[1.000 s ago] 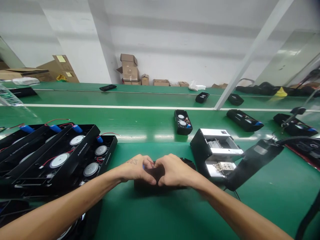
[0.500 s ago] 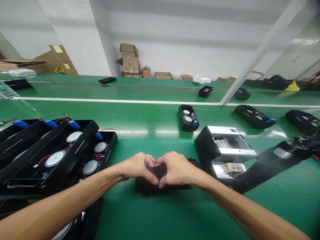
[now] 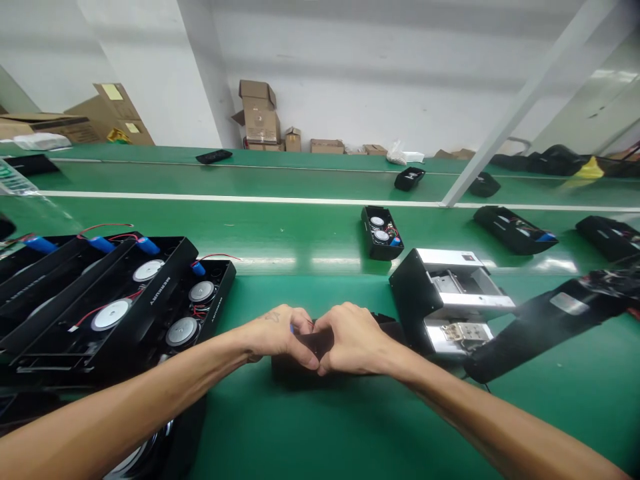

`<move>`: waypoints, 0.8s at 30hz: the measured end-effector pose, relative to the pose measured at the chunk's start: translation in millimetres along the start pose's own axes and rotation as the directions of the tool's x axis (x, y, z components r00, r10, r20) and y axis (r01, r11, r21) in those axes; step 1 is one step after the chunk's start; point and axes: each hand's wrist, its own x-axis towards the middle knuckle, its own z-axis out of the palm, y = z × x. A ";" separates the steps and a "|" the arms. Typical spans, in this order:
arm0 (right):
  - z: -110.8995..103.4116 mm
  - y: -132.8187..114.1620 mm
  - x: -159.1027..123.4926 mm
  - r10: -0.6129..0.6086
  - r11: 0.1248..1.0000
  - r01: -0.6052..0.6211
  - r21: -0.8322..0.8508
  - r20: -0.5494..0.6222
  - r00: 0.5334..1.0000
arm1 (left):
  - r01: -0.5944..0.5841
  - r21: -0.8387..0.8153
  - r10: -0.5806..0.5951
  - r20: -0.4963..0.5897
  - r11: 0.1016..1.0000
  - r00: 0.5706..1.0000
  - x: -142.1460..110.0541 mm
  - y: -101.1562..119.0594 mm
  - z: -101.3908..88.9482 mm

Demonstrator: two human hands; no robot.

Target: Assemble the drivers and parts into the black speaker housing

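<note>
A black speaker housing (image 3: pixel 300 368) lies on the green bench (image 3: pixel 325 433) right in front of me. My left hand (image 3: pixel 277 337) and my right hand (image 3: pixel 350 340) rest on top of it, fingers curled and thumbs meeting over its middle. Both hands are closed on the housing and hide most of it. A small blue part shows between my left fingers.
Stacked black housings with silver speaker cones and blue cells (image 3: pixel 130 307) fill the left. A black and silver fixture (image 3: pixel 450 303) stands to the right, with a black power tool (image 3: pixel 545 323) beside it. More housings (image 3: pixel 381 233) lie on the belt beyond. Cardboard boxes (image 3: pixel 260 120) line the wall.
My hands have stayed on the housing with hardly any shift. The view has tilted slightly, and the black tool at the right has swung a little.
</note>
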 end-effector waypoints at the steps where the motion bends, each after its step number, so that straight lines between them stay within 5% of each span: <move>1: 3.1 -0.8 -4.5 -0.010 1.000 0.010 -0.009 -0.016 1.000 | -0.012 0.022 0.012 -0.014 1.000 1.000 -3.3 1.4 2.5; 6: 42.8 6.6 -40.4 -0.063 0.995 0.052 -0.082 -0.143 0.988 | -0.067 0.161 0.090 -0.137 0.985 0.986 -31.2 2.3 36.3; 8: 66.7 15.7 -54.5 -0.168 0.985 0.149 -0.092 -0.266 0.949 | -0.116 0.250 0.173 -0.217 0.961 0.961 -42.7 -5.0 57.9; 10: 89.7 25.7 -65.4 -0.333 0.943 0.297 -0.151 -0.454 0.827 | -0.228 0.385 0.356 -0.305 0.894 0.883 -51.0 -18.1 79.6; 13: 115.8 37.0 -74.6 -0.496 0.866 0.386 -0.317 -0.633 0.594 | -0.373 0.606 0.649 -0.329 0.702 0.687 -56.4 -43.8 106.2; 15: 125.9 40.7 -76.7 -0.537 0.842 0.380 -0.383 -0.665 0.520 | -0.370 0.684 0.723 -0.339 0.629 0.602 -57.3 -58.2 118.4; 19: 131.7 40.3 -75.2 -0.561 0.827 0.360 -0.432 -0.678 0.476 | -0.348 0.743 0.786 -0.376 0.572 0.491 -56.8 -66.0 130.8; 21: 130.5 38.2 -76.9 -0.559 0.829 0.357 -0.431 -0.662 0.499 | -0.363 0.743 0.808 -0.401 0.562 0.432 -55.4 -62.7 133.0; 24: 126.2 40.5 -94.0 -0.555 0.826 0.416 -0.380 -0.671 0.491 | -0.361 0.720 0.794 -0.447 0.593 0.412 -53.0 -60.2 134.7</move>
